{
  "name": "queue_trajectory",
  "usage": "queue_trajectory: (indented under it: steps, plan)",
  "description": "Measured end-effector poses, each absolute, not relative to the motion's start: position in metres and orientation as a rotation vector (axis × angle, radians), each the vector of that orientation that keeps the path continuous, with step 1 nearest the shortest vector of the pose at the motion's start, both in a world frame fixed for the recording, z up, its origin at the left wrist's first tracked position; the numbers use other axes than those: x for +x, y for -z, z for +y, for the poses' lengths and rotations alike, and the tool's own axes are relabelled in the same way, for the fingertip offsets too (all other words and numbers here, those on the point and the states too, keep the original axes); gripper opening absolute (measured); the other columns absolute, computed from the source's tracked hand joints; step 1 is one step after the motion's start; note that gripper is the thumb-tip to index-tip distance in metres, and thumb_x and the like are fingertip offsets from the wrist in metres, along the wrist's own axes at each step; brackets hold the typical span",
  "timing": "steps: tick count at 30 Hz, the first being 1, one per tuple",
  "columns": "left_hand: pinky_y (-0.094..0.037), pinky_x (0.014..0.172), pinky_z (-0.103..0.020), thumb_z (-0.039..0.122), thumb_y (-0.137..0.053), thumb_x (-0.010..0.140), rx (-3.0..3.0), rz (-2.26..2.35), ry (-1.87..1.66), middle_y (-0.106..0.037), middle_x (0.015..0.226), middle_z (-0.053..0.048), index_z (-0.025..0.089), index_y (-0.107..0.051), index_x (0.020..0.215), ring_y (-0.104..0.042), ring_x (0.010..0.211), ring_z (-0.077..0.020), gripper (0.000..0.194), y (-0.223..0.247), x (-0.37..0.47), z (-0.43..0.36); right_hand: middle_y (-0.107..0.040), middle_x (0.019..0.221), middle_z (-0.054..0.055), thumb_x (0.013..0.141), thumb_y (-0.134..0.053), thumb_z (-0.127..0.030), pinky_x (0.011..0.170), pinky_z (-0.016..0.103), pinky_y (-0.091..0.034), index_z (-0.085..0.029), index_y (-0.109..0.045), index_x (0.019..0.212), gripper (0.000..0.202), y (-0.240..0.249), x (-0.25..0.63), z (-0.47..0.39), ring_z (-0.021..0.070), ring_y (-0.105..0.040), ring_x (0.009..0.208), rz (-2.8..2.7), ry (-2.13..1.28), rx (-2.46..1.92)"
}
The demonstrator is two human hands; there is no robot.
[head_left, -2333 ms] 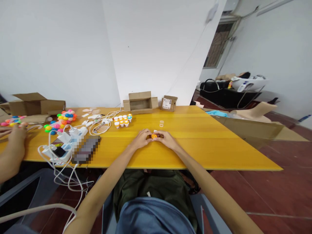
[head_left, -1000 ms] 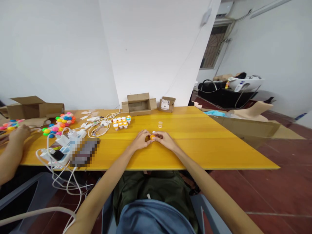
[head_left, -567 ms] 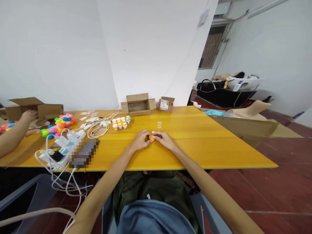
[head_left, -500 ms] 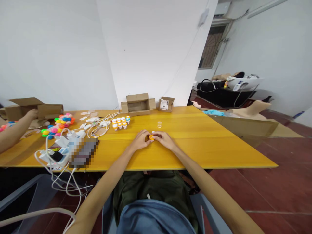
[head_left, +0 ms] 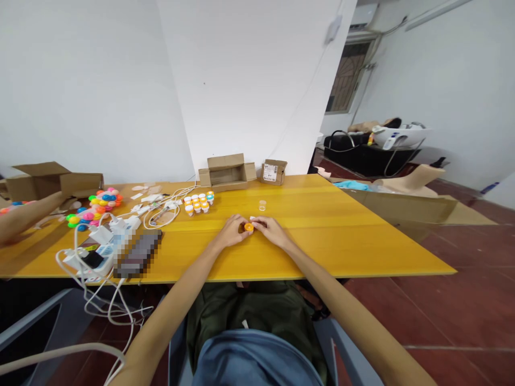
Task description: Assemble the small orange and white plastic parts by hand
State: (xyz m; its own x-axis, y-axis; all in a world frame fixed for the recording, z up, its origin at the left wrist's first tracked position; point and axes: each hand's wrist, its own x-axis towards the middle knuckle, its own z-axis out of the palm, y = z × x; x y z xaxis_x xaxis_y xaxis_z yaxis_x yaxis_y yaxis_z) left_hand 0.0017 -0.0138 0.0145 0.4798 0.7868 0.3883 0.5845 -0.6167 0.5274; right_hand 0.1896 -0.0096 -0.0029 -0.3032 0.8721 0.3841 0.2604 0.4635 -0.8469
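Note:
My left hand [head_left: 230, 231] and my right hand [head_left: 272, 231] rest together on the yellow table [head_left: 330, 236], fingertips pinching a small orange cap [head_left: 249, 227] between them. A tiny white piece sits just behind the cap, against my right fingers; what it is I cannot tell. A small clear cup [head_left: 262, 205] stands alone a little beyond my hands. Farther left is a cluster of several small white vials with orange caps [head_left: 198, 202].
Two open cardboard boxes [head_left: 227, 171] [head_left: 273, 171] stand at the table's far edge. White cables and chargers [head_left: 120, 225], a power strip [head_left: 94, 258] and colourful balls [head_left: 96, 208] lie at left. Another person's arm [head_left: 24, 217] reaches toward a box [head_left: 52, 179] there.
My hands stay together on the orange cap, barely shifting. The other person's arm at left has reached from the colourful balls toward the cardboard box.

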Motion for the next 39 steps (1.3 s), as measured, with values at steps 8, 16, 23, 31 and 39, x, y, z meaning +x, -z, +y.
queue_trajectory:
  steps: [8, 16, 23, 31, 39]
  plan:
    - [-0.047, 0.087, -0.037, 0.03, -0.068, 0.078, 2.36, 1.148, -0.843, -0.062, 0.084, -0.003, 0.021, -0.066, 0.083, -0.057, 0.088, -0.0212, 0.01, -0.014, 0.0, -0.012, -0.077, 0.095, 0.005, 0.081, -0.06, -0.035, 0.091, 0.041, -0.052, -0.024, -0.074, 0.086, 0.018, 0.004, 0.19, -0.009, 0.0246, -0.069, 0.093, -1.768, -0.834, -1.005]
    - [-0.047, 0.089, -0.037, 0.034, -0.071, 0.077, 2.225, 1.167, -0.99, -0.066, 0.089, -0.003, 0.021, -0.067, 0.085, -0.058, 0.09, -0.0207, 0.016, -0.013, -0.002, -0.006, -0.075, 0.085, 0.008, 0.077, -0.064, -0.058, 0.08, 0.039, -0.059, -0.019, -0.072, 0.084, 0.04, 0.009, 0.188, -0.009, 0.0226, -0.071, 0.08, -1.525, -1.173, -0.939]
    - [-0.047, 0.086, -0.035, 0.034, -0.07, 0.078, 2.117, 1.174, -1.142, -0.068, 0.091, -0.003, 0.02, -0.067, 0.086, -0.059, 0.091, -0.0201, 0.017, -0.019, -0.002, -0.007, -0.076, 0.09, 0.01, 0.082, -0.065, -0.049, 0.095, 0.046, -0.055, -0.02, -0.07, 0.085, 0.029, 0.003, 0.166, -0.023, 0.0249, -0.072, 0.092, -1.216, -1.501, -0.802]
    - [-0.047, 0.083, -0.033, 0.032, -0.07, 0.077, 2.109, 1.203, -1.206, -0.067, 0.093, -0.003, 0.021, -0.066, 0.088, -0.06, 0.091, -0.0198, 0.017, -0.024, -0.001, -0.012, -0.076, 0.092, 0.007, 0.083, -0.063, -0.027, 0.1, 0.044, -0.052, -0.024, -0.063, 0.08, 0.004, 0.007, 0.148, -0.021, 0.0232, -0.07, 0.1, -0.871, -1.613, -0.743]
    - [-0.047, 0.08, -0.032, 0.028, -0.072, 0.074, 2.04, 1.115, -1.277, -0.069, 0.089, -0.002, 0.02, -0.067, 0.087, -0.06, 0.086, -0.0183, 0.016, -0.024, 0.001, -0.013, -0.075, 0.081, 0.002, 0.076, -0.07, -0.019, 0.091, 0.035, -0.055, -0.023, -0.069, 0.075, 0.005, 0.01, 0.14, -0.022, 0.0181, -0.07, 0.085, -0.694, -1.591, -0.67]
